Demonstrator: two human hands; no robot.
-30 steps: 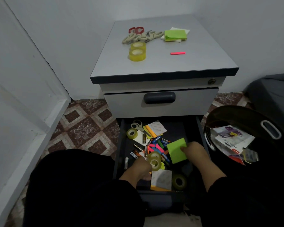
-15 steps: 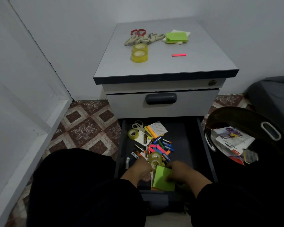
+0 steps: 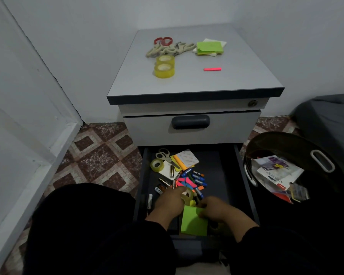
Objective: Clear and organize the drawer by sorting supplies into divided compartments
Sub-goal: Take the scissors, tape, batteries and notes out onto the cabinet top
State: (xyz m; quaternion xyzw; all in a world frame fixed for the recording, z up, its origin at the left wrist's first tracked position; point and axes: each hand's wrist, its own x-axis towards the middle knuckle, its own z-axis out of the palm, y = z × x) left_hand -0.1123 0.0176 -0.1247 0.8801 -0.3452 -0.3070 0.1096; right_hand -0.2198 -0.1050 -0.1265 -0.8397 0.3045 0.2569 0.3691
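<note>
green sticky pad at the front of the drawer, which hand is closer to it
Right. The right hand pinches the green sticky pad at its upper right corner. The left hand sits just left of it, fingers on a tape roll.

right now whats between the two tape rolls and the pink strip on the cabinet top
Nothing: the head view shows bare grey cabinet top between the stacked tape rolls and the pink strip.

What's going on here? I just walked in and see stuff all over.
A person is sorting a messy open drawer. Their right hand pinches a green sticky note pad at the drawer's near end, while the left hand grips a roll of tape. Scissors, tape and notes already sit on the cabinet top.
</note>
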